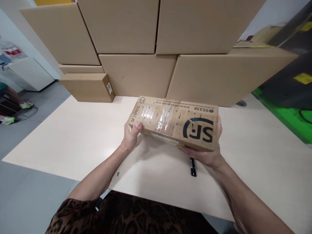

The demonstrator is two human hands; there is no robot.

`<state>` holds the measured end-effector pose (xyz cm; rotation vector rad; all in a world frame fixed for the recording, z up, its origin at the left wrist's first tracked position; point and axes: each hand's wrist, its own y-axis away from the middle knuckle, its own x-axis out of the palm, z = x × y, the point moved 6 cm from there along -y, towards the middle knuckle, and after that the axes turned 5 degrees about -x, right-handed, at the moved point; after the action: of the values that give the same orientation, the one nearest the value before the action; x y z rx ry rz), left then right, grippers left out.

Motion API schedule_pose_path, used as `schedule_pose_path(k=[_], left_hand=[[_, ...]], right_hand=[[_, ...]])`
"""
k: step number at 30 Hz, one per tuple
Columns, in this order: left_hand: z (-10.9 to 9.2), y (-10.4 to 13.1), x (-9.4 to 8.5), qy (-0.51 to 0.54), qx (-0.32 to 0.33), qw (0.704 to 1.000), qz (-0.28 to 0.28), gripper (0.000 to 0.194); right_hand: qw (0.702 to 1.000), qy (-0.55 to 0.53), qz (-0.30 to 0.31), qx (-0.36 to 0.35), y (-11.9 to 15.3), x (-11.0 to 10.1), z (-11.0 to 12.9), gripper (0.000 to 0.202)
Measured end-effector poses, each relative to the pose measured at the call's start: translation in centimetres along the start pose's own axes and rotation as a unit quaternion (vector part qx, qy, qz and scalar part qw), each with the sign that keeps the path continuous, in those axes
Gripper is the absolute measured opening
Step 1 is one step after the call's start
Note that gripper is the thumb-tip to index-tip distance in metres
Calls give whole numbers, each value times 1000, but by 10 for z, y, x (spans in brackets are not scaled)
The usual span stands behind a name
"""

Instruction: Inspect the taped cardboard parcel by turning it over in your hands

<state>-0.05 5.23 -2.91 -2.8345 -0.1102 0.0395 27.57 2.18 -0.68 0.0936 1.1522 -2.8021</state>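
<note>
Between my two hands is a brown cardboard box point(170, 120) printed with SF Express lettering, tilted and held above the table. Strips of clear tape and small dark marks cover its upper face. My left hand point(131, 135) grips the left end, its thumb on the near top edge. At the right end, my right hand point(209, 154) supports the box from the side and below, with some of its fingers hidden. A black pen-like object point(193, 168) lies on the table just under my right hand, its far end covered.
Large cardboard boxes point(136, 74) are stacked along the back of the pale table point(73, 136). A smaller carton point(85, 87) stands at the back left. Green material point(282, 113) and a dark object are at the right. Another person's feet show at far left.
</note>
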Motion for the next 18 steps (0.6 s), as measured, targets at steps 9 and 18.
schedule_pose_path(k=[9,18], left_hand=[[-51,24,10,-283,237,928,-55,81],[-87,58,62,-355,460,808,100,75]], right_hand=[[994,94,-49,35,22,6,-9,134],[997,67,-34,6,27,21,8,128]])
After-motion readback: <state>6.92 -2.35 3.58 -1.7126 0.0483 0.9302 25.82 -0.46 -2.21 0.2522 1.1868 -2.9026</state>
